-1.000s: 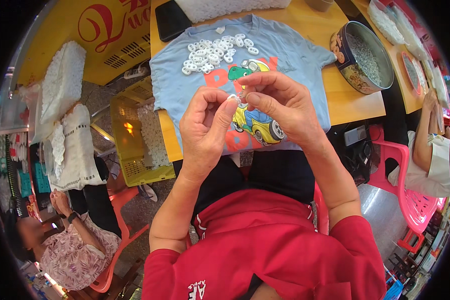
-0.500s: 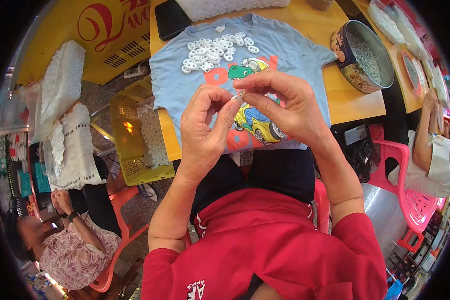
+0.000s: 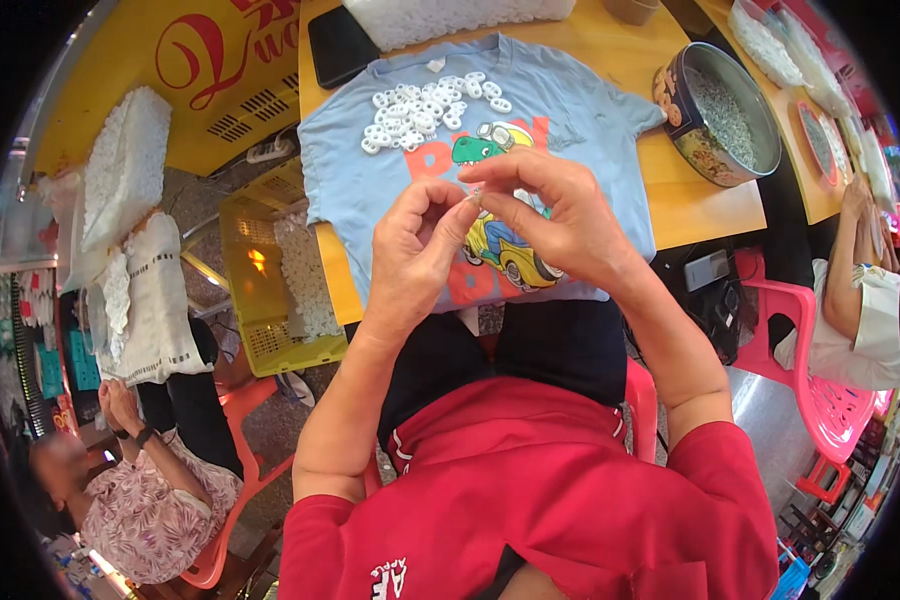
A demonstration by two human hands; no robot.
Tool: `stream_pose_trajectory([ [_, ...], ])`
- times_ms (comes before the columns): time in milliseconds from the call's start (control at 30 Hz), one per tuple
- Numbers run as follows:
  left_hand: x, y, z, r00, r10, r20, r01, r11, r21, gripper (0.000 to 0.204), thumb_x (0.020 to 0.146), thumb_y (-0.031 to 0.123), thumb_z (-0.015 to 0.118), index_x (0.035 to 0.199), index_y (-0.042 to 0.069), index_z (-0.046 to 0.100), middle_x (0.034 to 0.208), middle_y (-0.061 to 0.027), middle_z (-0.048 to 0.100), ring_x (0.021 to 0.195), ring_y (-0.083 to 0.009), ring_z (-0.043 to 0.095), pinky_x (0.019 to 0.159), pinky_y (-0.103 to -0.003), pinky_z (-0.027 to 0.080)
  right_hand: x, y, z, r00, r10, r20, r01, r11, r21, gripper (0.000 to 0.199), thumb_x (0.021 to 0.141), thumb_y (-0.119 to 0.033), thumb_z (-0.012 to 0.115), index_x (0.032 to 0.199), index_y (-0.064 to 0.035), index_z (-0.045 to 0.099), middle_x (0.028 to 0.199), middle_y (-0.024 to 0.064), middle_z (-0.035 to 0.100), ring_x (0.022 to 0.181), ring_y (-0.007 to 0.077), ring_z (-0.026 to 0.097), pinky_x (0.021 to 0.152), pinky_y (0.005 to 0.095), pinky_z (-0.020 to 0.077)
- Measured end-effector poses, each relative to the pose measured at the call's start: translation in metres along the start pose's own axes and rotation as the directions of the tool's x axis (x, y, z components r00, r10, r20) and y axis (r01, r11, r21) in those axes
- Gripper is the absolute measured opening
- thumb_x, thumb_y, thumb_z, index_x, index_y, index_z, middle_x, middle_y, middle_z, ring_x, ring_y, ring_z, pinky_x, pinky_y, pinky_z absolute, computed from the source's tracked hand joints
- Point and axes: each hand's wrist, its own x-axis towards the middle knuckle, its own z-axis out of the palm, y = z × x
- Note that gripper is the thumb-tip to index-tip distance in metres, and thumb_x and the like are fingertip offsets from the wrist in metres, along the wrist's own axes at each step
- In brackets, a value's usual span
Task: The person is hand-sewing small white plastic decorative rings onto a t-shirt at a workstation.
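Crate (image 3: 300,357), yellow, sat at nine o'clock on my remote feed. Toward twelve, I saw the left hand (image 3: 410,245) pinching a small pale piece (image 3: 474,198), thumb and forefinger nearly together. Farther up at twelve, white pieces (image 3: 415,110) lay piled on a blue shirt (image 3: 470,65). The right hand (image 3: 555,215) curled beside the small piece, fingers slightly parted; I couldn't tell its grip. A round tin (image 3: 684,128) stood at two.

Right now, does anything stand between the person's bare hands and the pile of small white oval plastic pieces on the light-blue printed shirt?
Nothing visible does. Between the left hand, right hand and the pile lies only the shirt, its flat print included.
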Motion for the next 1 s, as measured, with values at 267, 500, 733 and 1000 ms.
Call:
stream_pose_trajectory([
  [267,-0.002,0.008,-0.008,0.999,-0.004,0.033,0.006,0.999,-0.041,0.011,0.093,0.011,0.062,0.093,0.002,0.055,0.082,0.0028,0.055,0.07,-0.0022,0.049,0.06,-0.018,0.041,0.0,-0.009,-0.008,0.987,0.157,0.022,-0.158,0.967,0.198,0.019,0.087,-0.005,0.065,0.105,0.0025,0.065,0.096,0.0101,0.069,0.09,0.016,0.066,0.08,0.029,0.0521],
  [500,-0.005,0.014,-0.009,0.995,0.051,0.09,-0.045,0.997,-0.064,0.008,0.094,0.009,0.059,0.093,0.003,0.054,0.082,0.0031,0.052,0.071,-0.0026,0.048,0.063,-0.018,0.041,0.004,-0.013,-0.014,0.997,-0.027,0.067,0.032,0.996,-0.08,0.011,0.083,-0.005,0.067,0.09,0.0028,0.063,0.082,0.0122,0.065,0.075,0.0253,0.063,0.067,0.0328,0.0492],
  [733,-0.011,0.01,-0.005,0.992,0.067,0.11,-0.053,0.991,-0.126,0.012,0.098,0.014,0.052,0.096,0.002,0.052,0.081,0.0016,0.05,0.073,-0.0042,0.045,0.064,-0.019,0.04,0.001,-0.024,-0.011,0.993,-0.109,0.04,0.112,0.99,-0.085,0.009,0.084,-0.004,0.065,0.087,0.0015,0.06,0.077,0.0122,0.061,0.074,0.0282,0.06,0.064,0.0351,0.0473],
  [1000,-0.013,0.014,-0.004,0.971,0.197,0.132,-0.193,0.98,-0.039,0.012,0.098,0.011,0.049,0.092,0.001,0.05,0.077,-0.0015,0.049,0.067,-0.0091,0.041,0.061,-0.024,0.037,-0.003,-0.029,-0.012,0.96,-0.258,0.112,0.28,0.91,-0.306,0.011,0.081,-0.003,0.063,0.086,-0.0019,0.053,0.076,0.0116,0.052,0.067,0.0323,0.055,0.057,0.0401,0.0438],
])
